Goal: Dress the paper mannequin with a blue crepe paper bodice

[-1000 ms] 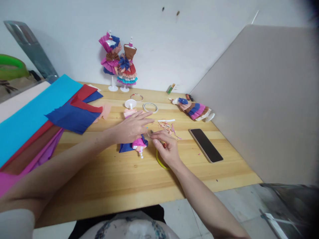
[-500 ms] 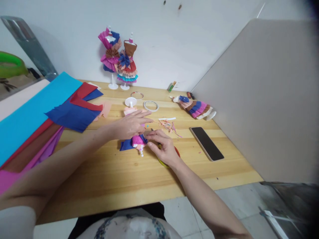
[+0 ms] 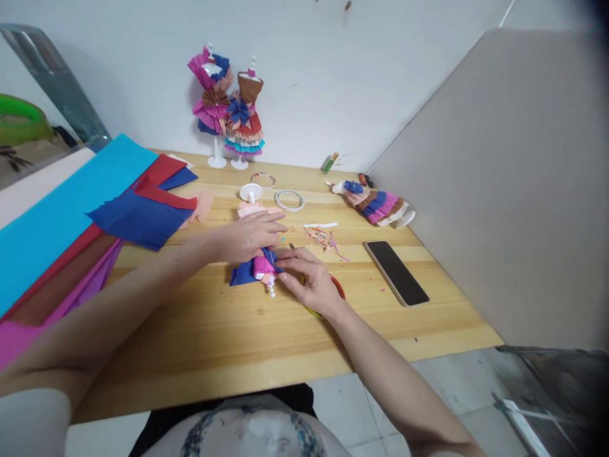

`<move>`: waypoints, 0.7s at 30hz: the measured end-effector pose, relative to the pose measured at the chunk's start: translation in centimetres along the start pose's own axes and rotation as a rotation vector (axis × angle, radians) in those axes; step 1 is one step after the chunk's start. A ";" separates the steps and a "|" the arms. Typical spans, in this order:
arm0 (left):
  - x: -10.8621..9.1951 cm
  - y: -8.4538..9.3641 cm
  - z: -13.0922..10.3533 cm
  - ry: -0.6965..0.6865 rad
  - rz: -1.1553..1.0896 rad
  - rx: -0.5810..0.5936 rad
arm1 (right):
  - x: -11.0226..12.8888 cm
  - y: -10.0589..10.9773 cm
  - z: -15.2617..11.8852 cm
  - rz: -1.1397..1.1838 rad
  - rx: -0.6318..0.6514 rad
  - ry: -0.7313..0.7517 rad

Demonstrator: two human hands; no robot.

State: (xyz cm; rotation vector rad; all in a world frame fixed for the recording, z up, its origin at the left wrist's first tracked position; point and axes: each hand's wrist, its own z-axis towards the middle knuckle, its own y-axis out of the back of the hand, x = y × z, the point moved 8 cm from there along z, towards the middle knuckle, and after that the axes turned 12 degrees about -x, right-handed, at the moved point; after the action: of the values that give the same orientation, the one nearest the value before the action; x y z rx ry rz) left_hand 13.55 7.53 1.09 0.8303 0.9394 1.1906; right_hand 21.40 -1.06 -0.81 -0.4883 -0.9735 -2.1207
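Note:
A small dress form [image 3: 265, 268] lies on the wood table with its neck toward me and its round white base [image 3: 250, 192] away from me. Its bodice is wrapped in pink paper, with peach paper around the skirt. Beneath and around the bodice runs a strip of blue crepe paper [image 3: 244, 273]. My left hand [image 3: 250, 235] rests over the form's waist, fingers stretched out. At the bodice's right side, the thumb and fingers of my right hand [image 3: 309, 276] pinch the blue strip's end. Under that hand is a red and yellow looped item [image 3: 339, 287], mostly hidden.
Coloured crepe sheets [image 3: 71, 197] cover the table's left. Two dressed forms [image 3: 245, 114] stand at the wall; another dressed form [image 3: 375, 203] lies at right. Tape rolls [image 3: 289, 200], paper scraps [image 3: 321, 238], a phone [image 3: 397, 273] and a glue stick [image 3: 330, 163] lie about. A partition [image 3: 523, 190] borders the right.
My left hand has drawn slightly back toward me and lies lower over the dress form, fingers closer together. My right hand has shifted slightly left at the blue strip.

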 end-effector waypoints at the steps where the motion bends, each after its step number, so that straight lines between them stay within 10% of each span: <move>1: 0.0 -0.1 -0.1 -0.010 -0.018 -0.006 | 0.0 0.0 0.0 0.000 -0.001 0.004; 21: -0.3 -0.1 0.2 0.001 -0.034 0.069 | 0.6 0.0 -0.1 -0.080 -0.017 0.104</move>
State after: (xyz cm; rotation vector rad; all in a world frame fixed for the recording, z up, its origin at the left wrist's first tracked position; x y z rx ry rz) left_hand 13.73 7.16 1.10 0.8658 0.9965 1.1348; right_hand 21.02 -1.44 -0.53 -0.3484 -0.9305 -2.2036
